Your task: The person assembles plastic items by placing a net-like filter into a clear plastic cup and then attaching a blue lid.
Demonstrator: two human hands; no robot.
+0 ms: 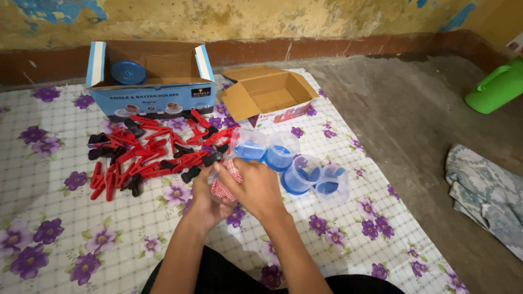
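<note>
Wiping seems to be the step in hand: at the centre of the head view both hands meet over a clear plastic container [218, 175] that is mostly hidden behind them. The left hand [206, 200] cups it from below, fingers curled round it, while the right hand [256, 188] presses a red-and-white checked cloth [227, 179] against it, fingers closed on the cloth. How tightly either hand grips cannot be told.

As a judgement, the work looks partly done. Just above and to the right of the hands, four clear tumblers with blue lids [289, 160] lie on their sides in a loose row on the floral mat [109, 234], touching or nearly touching one another; nothing shows inside them. Whether these have been wiped or wait their turn cannot be told.

In the upper left of the frame, a blue and white cardboard box [150, 90] stands open with a single round blue lid [128, 72] inside it near the left wall; the rest of its inside looks bare. To its right, near the top centre, a smaller brown carton [269, 95] lies open with nothing showing inside.

Between the boxes and the hands, a heap of red and black plastic clips [152, 155] is spread over the mat, untouched. At the far right a green plastic jug [498, 87] and a folded patterned cloth [485, 190] lie on the bare floor, well apart from the hands.
</note>
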